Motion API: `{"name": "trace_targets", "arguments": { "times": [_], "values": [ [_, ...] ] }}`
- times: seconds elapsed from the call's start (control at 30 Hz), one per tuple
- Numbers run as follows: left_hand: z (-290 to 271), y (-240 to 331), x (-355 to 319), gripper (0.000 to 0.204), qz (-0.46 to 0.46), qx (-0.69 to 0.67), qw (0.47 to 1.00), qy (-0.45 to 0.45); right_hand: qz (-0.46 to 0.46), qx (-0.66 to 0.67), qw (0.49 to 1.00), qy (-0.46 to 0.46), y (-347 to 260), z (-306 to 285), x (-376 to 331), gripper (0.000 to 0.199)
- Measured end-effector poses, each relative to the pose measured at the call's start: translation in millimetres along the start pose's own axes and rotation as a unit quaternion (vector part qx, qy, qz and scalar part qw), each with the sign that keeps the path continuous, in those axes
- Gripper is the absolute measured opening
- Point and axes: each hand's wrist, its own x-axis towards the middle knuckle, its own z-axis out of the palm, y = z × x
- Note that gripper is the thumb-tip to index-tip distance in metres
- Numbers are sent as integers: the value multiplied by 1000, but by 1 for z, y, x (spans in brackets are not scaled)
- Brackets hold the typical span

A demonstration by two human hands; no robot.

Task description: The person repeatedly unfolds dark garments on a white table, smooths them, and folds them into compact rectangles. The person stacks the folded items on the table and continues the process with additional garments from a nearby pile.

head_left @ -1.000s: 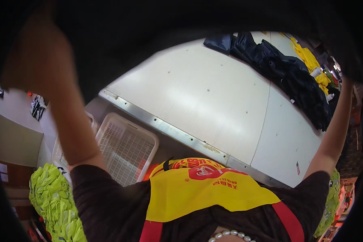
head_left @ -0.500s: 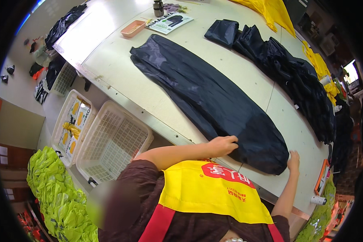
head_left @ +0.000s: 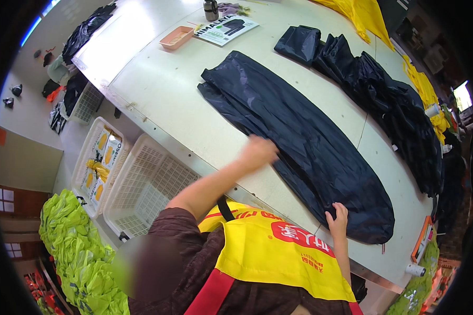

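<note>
A long, folded dark navy garment (head_left: pixel 310 142) of thin, slightly shiny cloth lies flat across the white table (head_left: pixel 178 89), slanting from far left to near right. My left hand (head_left: pixel 257 152) is at its near-left edge, about halfway along; motion blurs the fingers, so their grip is unclear. At the near edge, closer to the rounded end, my right hand (head_left: pixel 339 219) touches the cloth with thumb and fingers apart. Farther right, more dark shiny garments (head_left: pixel 373 94) lie bunched in a long heap, with a neatly folded piece (head_left: pixel 298 43) at its far end.
A pink tray (head_left: pixel 176 38), a printed sheet (head_left: pixel 226 30) and a dark bottle (head_left: pixel 211 9) stand at the back. Off the table's left edge are a white basket (head_left: pixel 142 184) and another holding packages (head_left: pixel 97 163). Yellow cloth (head_left: pixel 362 18) lies far right; lime-green bundles (head_left: pixel 79 252) sit lower left.
My left hand has moved away from me and left along the garment's edge. My right hand has come left from beyond the rounded end to the near edge. The garment's far end looks shifted and narrower.
</note>
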Motion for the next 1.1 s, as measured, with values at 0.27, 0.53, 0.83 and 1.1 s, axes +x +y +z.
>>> {"name": "trace_targets", "arguments": {
  "times": [0.27, 0.53, 0.83, 1.1],
  "values": [
    [-77, -269, -22, 35, -465, 15, 876, 127, -13, 4, 998, -65, -6, -18, 8, 41],
    [-109, -318, 57, 41, -529, -284, 800, 4, 31, -13, 998, -46, -21, -13, 13, 38],
    [-191, -244, 160, 33, -220, -486, 832, 155, 88, -27, 996, -9, -25, 0, 7, 41],
    [-110, -304, 63, 34, -355, -92, 930, -20, 93, -30, 995, 25, -18, 10, 2, 43]
  ]
}}
